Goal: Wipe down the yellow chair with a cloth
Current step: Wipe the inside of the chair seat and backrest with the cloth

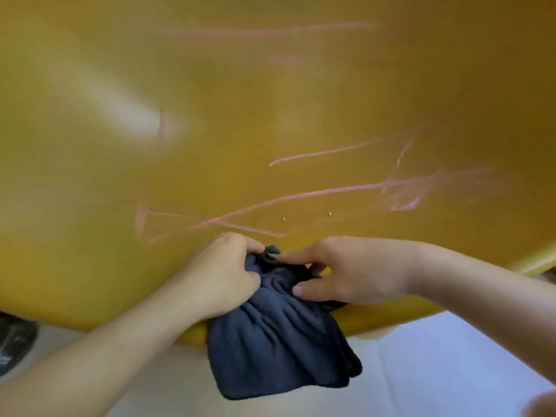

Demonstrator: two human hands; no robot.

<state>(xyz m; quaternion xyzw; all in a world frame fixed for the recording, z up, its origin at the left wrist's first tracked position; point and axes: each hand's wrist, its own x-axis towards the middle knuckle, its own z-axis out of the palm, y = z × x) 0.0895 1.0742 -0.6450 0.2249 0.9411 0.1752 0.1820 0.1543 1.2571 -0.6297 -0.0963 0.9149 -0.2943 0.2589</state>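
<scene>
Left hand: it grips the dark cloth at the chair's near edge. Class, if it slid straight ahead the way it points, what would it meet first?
The left hand points up and away across the yellow chair. It would probably first cross the pink chalk-like lines just beyond its knuckles, dragging the dark cloth along.

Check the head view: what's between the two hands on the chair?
Head view: the bunched top of the dark blue cloth sits between the left hand and right hand; both pinch it at the front edge of the yellow chair.
</scene>
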